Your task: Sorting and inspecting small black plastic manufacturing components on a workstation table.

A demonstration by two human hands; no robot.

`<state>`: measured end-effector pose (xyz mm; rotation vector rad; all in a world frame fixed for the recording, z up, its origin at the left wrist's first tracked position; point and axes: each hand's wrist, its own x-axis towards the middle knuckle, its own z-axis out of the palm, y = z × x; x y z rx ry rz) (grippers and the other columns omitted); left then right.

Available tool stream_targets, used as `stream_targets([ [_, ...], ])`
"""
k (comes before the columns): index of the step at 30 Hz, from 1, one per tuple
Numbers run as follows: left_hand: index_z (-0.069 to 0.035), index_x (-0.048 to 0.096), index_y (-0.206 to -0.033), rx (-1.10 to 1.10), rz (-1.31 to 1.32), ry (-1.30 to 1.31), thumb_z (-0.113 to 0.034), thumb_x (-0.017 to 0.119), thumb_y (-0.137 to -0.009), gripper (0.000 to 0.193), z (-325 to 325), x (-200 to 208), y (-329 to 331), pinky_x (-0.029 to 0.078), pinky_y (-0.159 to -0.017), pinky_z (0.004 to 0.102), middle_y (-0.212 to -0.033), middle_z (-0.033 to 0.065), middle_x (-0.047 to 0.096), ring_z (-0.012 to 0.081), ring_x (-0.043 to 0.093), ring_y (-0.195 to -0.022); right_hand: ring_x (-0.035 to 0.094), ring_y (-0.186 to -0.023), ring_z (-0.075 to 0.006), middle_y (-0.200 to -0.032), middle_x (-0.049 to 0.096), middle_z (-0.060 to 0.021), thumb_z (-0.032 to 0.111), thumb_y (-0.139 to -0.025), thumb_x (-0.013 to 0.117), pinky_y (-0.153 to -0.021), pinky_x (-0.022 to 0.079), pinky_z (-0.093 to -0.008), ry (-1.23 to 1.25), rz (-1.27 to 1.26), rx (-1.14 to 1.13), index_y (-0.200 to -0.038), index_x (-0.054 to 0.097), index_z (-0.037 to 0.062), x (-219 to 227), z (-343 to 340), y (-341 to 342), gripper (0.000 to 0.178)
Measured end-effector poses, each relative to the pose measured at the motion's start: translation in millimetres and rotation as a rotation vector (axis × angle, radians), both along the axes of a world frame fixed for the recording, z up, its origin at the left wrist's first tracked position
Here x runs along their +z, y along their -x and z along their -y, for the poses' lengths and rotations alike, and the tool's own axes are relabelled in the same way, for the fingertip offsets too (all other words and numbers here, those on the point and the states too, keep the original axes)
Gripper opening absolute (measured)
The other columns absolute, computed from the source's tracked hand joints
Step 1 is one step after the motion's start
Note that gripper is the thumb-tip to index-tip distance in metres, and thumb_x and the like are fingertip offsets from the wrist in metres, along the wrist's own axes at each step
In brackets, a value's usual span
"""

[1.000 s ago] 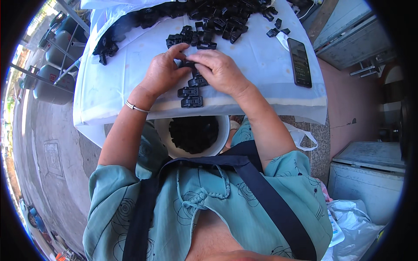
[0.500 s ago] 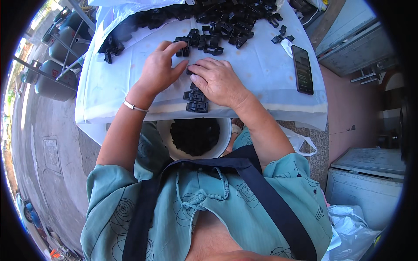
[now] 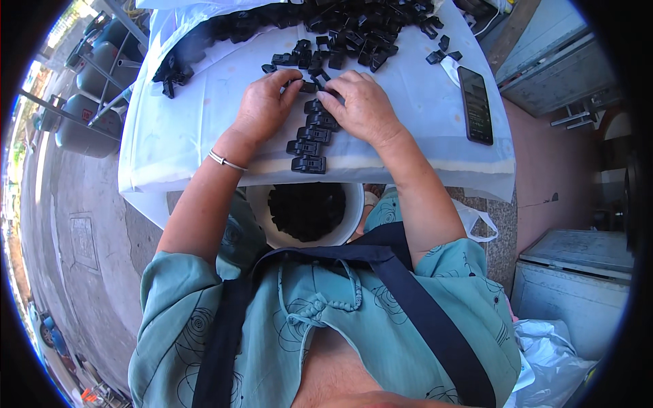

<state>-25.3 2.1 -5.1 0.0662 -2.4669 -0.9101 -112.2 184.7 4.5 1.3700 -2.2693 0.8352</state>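
A short column of black plastic clips (image 3: 307, 147) runs up the white-covered table from its near edge. At the column's far end, my left hand (image 3: 266, 102) pinches a black plastic clip (image 3: 309, 87) between thumb and fingers. My right hand (image 3: 362, 109) is closed at the same spot from the other side, its thumb and fingertips by a small black piece (image 3: 321, 79); the fingers partly hide what they grip. Beyond the hands, several loose clips (image 3: 299, 53) lie in front of a large heap of the same black clips (image 3: 354, 30).
A phone (image 3: 475, 105) lies on the table (image 3: 422, 136) at the right, near a few stray clips (image 3: 443, 54). Below the near edge, a white bucket (image 3: 355, 211) holds many black pieces. Grey metal cabinets (image 3: 571, 285) stand at the right, grey jugs (image 3: 88, 126) at the left.
My left hand has closed, now pinching a clip. My right hand has moved off the column to the right and up, uncovering more of its clips.
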Motion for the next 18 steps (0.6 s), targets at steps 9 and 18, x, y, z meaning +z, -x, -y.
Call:
stream_targets([
  [9,-0.009,0.065,-0.105,-0.057,0.072,0.046,-0.013,0.072,-0.078,0.029,-8,5,-13,0.053,-0.071,0.0364,-0.091,0.0112,0.064,0.0298,0.065,-0.075,0.057,-0.062,-0.0182,-0.075,0.055,-0.0096,0.009,-0.079,0.068,-0.059,0.047,-0.0302,0.152,0.332,-0.127,-0.080,0.060,0.0013,12,-27,17,0.011],
  [18,-0.010,0.065,-0.107,-0.108,0.067,0.108,-0.013,0.068,-0.082,0.026,-5,6,-12,0.053,-0.074,0.0386,-0.098,0.0116,0.065,0.0325,0.065,-0.084,0.061,-0.085,-0.0344,-0.087,0.060,-0.0181,0.014,-0.084,0.057,-0.078,0.050,-0.0394,-0.437,0.130,-0.227,-0.084,0.065,-0.0007,49,-47,2,0.017],
])
